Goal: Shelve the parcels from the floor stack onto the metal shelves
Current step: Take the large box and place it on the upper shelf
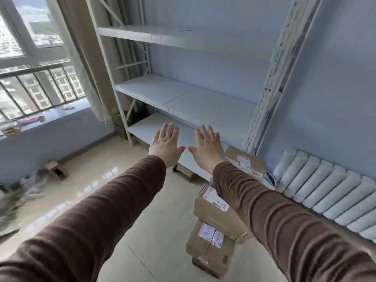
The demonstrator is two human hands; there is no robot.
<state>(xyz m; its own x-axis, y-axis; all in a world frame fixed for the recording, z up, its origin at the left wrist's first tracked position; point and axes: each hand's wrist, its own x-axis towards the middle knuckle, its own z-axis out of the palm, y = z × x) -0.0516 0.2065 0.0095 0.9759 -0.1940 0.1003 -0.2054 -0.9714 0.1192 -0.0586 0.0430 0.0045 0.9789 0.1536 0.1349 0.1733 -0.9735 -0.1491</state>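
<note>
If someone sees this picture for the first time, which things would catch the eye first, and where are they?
First the two outstretched arms in brown sleeves at the centre, with the left hand and the right hand spread flat and holding nothing. Behind them stands the white metal shelving, its visible shelves bare. At the lower right, under the right arm, cardboard parcels with shipping labels are stacked on the tiled floor.

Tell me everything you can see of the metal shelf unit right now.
The metal shelf unit is pale grey-white and stands against the blue wall beside the curtain. Three flat boards show, all bare, on perforated uprights with diagonal braces at the left end. Small red-edged labels mark two front edges. Cardboard parcels sit on the floor by its right end. The left hand and right hand hover open before the lowest board, holding nothing.
</note>
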